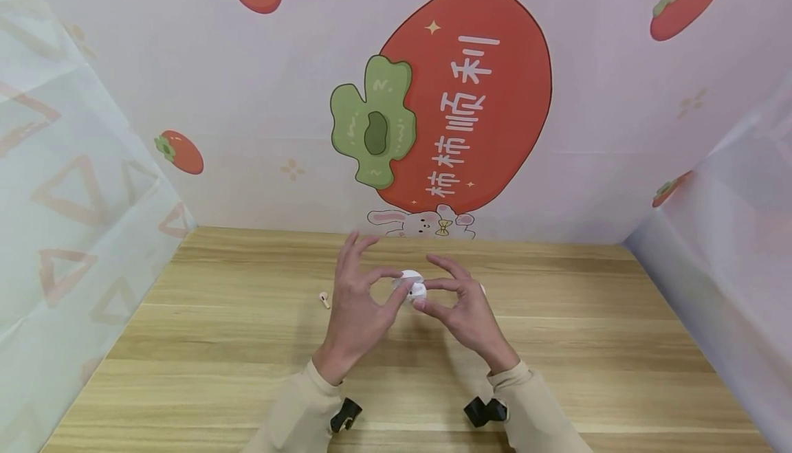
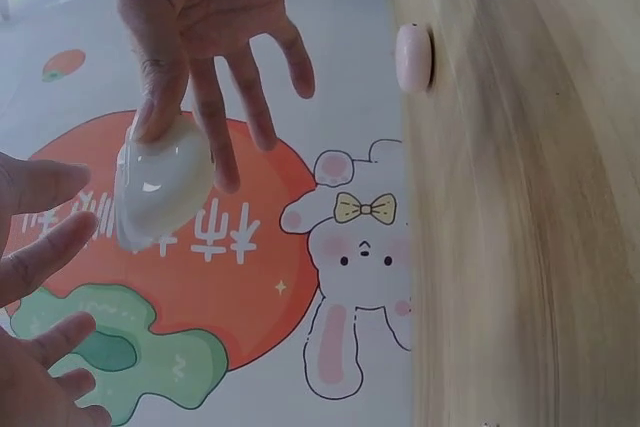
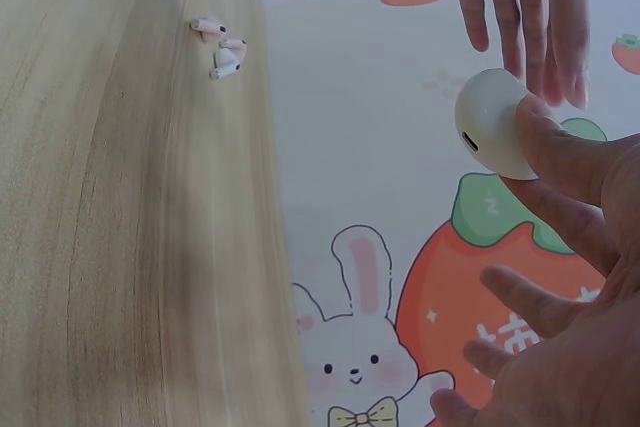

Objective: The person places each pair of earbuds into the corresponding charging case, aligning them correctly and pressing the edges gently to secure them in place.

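My right hand pinches a rounded white earbud case between thumb and index finger, raised above the wooden table. The glossy case hangs below the right thumb in the left wrist view. A dark slot shows on the side of the case in the right wrist view. My left hand is close by; its thumb and index tips overlap the case in the head view. From the left wrist, a narrow gap separates those fingertips from it. The other left fingers are spread.
A pale pink earbud lies on the table left of my left hand. Several small earbuds lie grouped in the right wrist view. A rounded pink object rests near the table's back edge. Behind stands a printed wall.
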Action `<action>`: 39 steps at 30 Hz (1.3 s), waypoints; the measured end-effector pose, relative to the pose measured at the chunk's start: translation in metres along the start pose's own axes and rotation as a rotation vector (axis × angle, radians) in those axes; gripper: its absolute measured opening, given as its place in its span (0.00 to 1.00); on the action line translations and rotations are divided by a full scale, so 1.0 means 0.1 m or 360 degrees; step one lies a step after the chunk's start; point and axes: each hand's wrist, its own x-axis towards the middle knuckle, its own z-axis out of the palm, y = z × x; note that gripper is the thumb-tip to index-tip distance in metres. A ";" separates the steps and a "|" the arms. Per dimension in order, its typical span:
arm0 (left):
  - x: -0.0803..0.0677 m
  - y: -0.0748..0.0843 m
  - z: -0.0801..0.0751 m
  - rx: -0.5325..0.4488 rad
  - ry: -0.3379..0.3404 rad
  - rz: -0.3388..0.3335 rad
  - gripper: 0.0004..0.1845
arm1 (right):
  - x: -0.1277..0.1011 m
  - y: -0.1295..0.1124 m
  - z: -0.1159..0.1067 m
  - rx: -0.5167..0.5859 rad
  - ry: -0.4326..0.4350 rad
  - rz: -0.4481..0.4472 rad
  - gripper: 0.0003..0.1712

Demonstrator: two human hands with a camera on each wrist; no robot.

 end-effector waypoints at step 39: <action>-0.06 -0.74 -0.44 0.0522 -0.0391 -0.0248 0.18 | 0.01 0.02 -0.11 0.0102 0.0031 0.0174 0.14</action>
